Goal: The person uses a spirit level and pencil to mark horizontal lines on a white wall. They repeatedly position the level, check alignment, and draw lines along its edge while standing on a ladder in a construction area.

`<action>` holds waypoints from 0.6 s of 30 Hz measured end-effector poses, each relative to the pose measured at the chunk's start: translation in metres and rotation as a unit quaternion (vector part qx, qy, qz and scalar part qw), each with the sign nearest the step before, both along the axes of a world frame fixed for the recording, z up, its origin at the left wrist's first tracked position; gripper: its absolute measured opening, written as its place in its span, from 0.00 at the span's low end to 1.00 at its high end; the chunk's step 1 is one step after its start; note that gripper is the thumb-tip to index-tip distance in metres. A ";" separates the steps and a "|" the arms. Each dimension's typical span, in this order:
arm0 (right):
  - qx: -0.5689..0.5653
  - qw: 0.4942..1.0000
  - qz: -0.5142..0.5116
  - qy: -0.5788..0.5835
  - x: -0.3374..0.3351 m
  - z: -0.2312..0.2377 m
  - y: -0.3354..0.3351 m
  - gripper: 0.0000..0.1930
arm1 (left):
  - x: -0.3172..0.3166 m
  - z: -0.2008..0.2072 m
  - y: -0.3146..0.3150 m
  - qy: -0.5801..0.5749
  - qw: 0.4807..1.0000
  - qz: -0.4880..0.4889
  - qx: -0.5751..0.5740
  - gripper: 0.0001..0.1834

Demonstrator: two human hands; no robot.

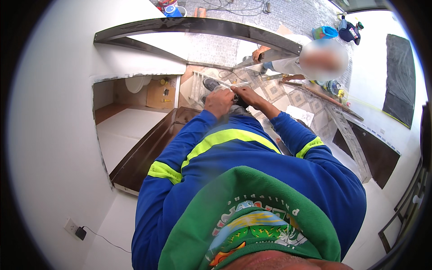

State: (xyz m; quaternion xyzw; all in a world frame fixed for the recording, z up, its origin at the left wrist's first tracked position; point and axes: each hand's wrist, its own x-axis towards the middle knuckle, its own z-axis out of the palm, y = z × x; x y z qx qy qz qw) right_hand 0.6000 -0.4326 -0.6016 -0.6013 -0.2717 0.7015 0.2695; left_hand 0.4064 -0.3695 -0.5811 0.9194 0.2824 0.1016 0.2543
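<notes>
In front of my waist, my left hand (219, 102) and my right hand (249, 96) are close together, both with fingers bent inward. A small dark item (241, 102) shows just under the right hand; its kind cannot be made out. Whatever the fingers pinch is too small to name. Below the hands is my dark shoe (210, 83), beside a pale, ladder-like frame (196, 85). Blue sleeves with yellow-green bands cover both arms.
A dark door frame (198, 25) juts from the left wall above an opening with a brown door (150, 150). At right, another person (288, 63) stands near wooden lengths (328, 99) and a metal ladder (353, 139). A co-worker (348, 31) is farther back.
</notes>
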 end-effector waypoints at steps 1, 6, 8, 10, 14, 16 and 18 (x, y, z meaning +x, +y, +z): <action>0.014 1.000 -0.012 0.004 -0.002 0.000 0.000 0.26 | 0.000 0.000 0.001 -0.010 1.000 0.002 -0.008 0.08; 0.113 0.988 -0.108 0.012 -0.012 -0.001 -0.013 0.25 | 0.002 -0.001 0.006 -0.032 0.999 -0.019 -0.032 0.09; 0.125 0.983 -0.131 0.030 -0.011 -0.002 -0.017 0.24 | 0.004 0.001 0.006 -0.036 0.999 -0.026 -0.030 0.09; 0.163 0.979 -0.123 0.006 -0.010 -0.002 -0.021 0.20 | 0.005 0.003 0.006 -0.032 0.998 -0.033 -0.034 0.09; 0.126 0.975 -0.180 -0.002 -0.012 -0.003 -0.025 0.16 | 0.006 0.007 0.006 -0.005 0.998 -0.026 -0.054 0.09; 0.158 0.971 -0.180 -0.017 -0.014 -0.006 -0.026 0.21 | 0.007 0.009 0.007 0.011 0.998 -0.023 -0.057 0.09; 0.216 0.963 -0.152 -0.051 -0.014 -0.009 -0.026 0.24 | 0.007 0.010 0.007 0.023 0.998 -0.019 -0.048 0.10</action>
